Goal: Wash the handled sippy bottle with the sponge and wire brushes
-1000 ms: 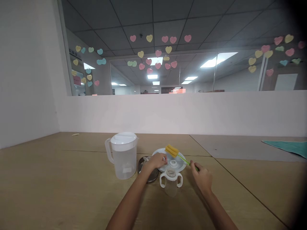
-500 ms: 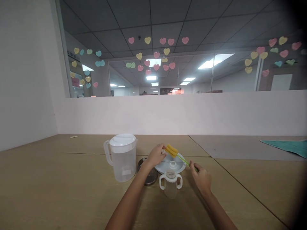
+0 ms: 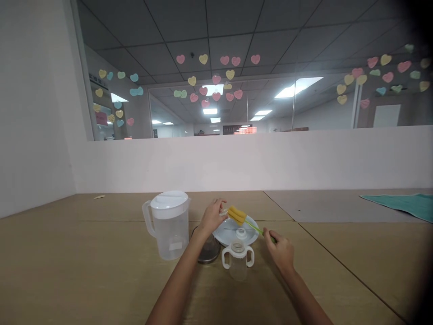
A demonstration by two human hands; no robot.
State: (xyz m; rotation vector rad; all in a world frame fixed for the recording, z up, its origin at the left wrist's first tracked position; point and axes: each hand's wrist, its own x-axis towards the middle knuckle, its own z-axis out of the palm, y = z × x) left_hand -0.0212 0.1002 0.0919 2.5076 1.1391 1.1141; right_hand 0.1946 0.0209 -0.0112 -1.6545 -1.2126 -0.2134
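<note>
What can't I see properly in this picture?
In the head view:
Small clear thing: too small to name, partly covered by the left hand.
Brush handle: end hidden by the right hand.
Dark dish: partly behind the left forearm.
Teal cloth: one end cut off by the right edge.

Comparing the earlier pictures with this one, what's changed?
The left hand moved forward and slightly left, its fingers opening out around a small clear piece beside the yellow sponge brush. No release is visible. The right hand still grips the brush; the pitcher, plate and two-handled bottle stayed put.
</note>
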